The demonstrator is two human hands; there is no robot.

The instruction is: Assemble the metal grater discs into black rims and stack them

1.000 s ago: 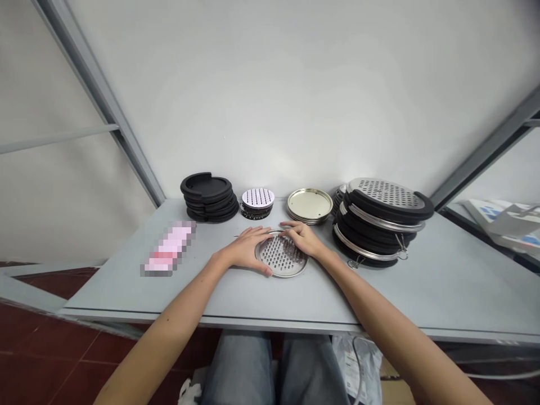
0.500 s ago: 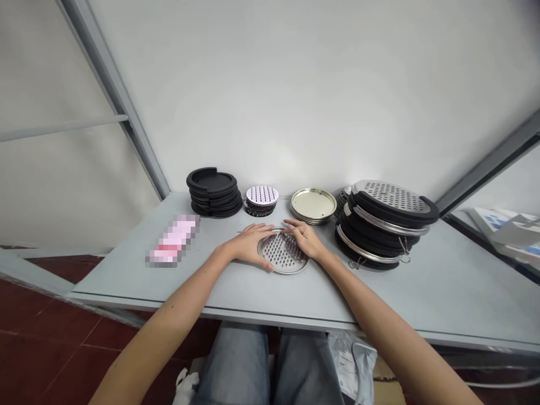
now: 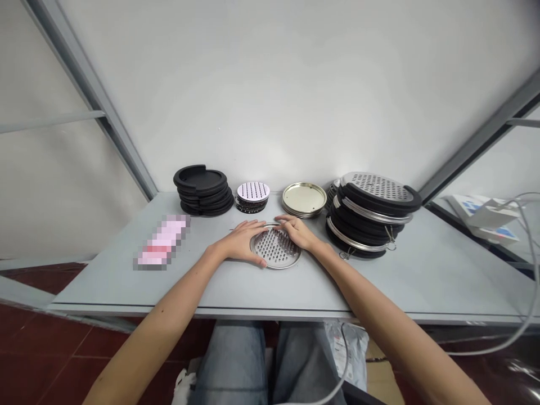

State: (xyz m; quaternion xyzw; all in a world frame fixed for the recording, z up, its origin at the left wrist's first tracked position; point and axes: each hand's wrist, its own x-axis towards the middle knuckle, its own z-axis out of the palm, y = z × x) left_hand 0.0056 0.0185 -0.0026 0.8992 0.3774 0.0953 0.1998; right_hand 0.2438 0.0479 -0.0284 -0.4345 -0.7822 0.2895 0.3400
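A round metal grater plate (image 3: 277, 251), with rows of slots and a raised rim, lies on the grey table in front of me. My left hand (image 3: 243, 243) spans its left side, fingers at the far rim and thumb on the near rim. At the far right edge of the plate, my right hand (image 3: 298, 232) rests with its fingers bent over the rim; its palm and part of its grip are hidden. Behind the plate stand a small stack topped by a pale slotted disc (image 3: 253, 191) and a stack of gold-coloured round lids (image 3: 304, 197).
Black ring-shaped holders (image 3: 202, 191) are stacked at the back left. On the right rises a taller stack of black rings and metal graters (image 3: 373, 216) with wire clasps. A blurred pink item (image 3: 162, 242) lies at left. A white cable (image 3: 534, 281) hangs at right.
My view has turned slightly right, so the table's things appear further left. The white cable has come into view. Both hands stay at the grater plate with nearly the same hold.
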